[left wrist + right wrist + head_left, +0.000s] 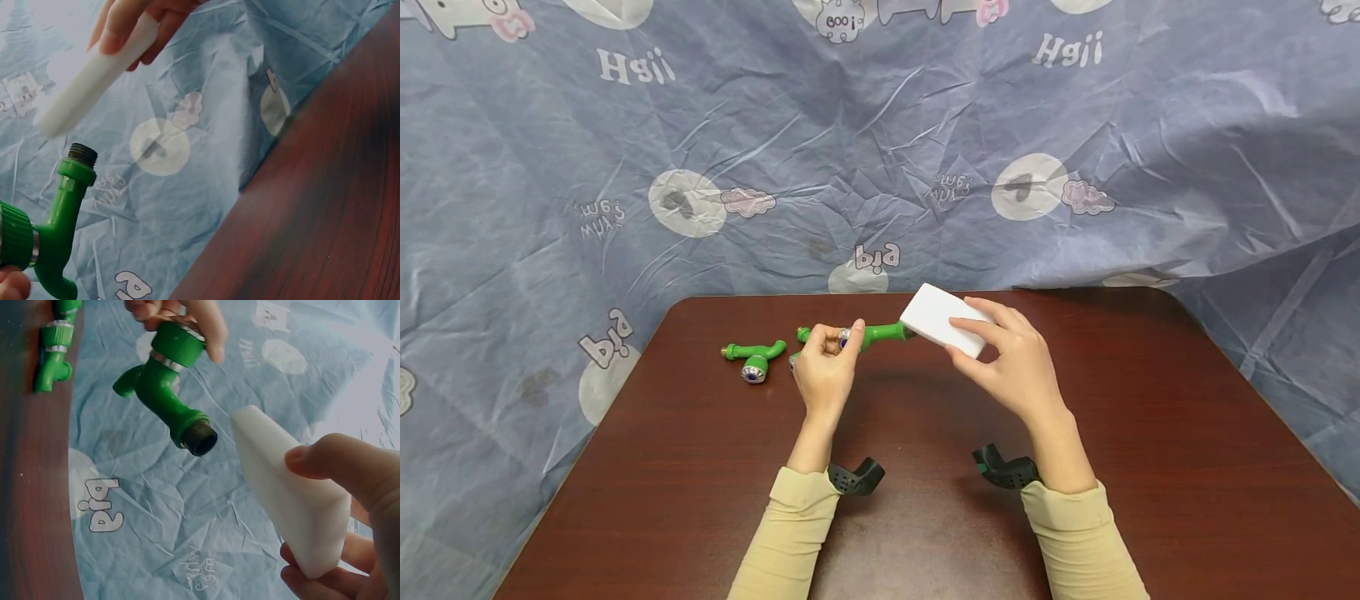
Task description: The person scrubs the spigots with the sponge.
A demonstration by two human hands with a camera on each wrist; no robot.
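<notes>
My left hand [826, 379] pinches a green plastic tap [886, 332] by its round handle, above the table. In the left wrist view its dark threaded end [83, 154] points upward, with the curved spout [61, 285] low down. My right hand [1026, 367] grips a white sponge block [942, 315], thumb on one side and fingers on the other. In the right wrist view a narrow gap shows between the block's near end [250, 419] and the tap's threaded opening [201, 439].
Another green tap [748, 354] lies at the left on the dark brown table [917, 500]. Part of a further green tap [803, 335] shows behind my left hand. A printed blue-grey cloth [865, 167] hangs behind the table. Each wrist wears a black camera mount [857, 477].
</notes>
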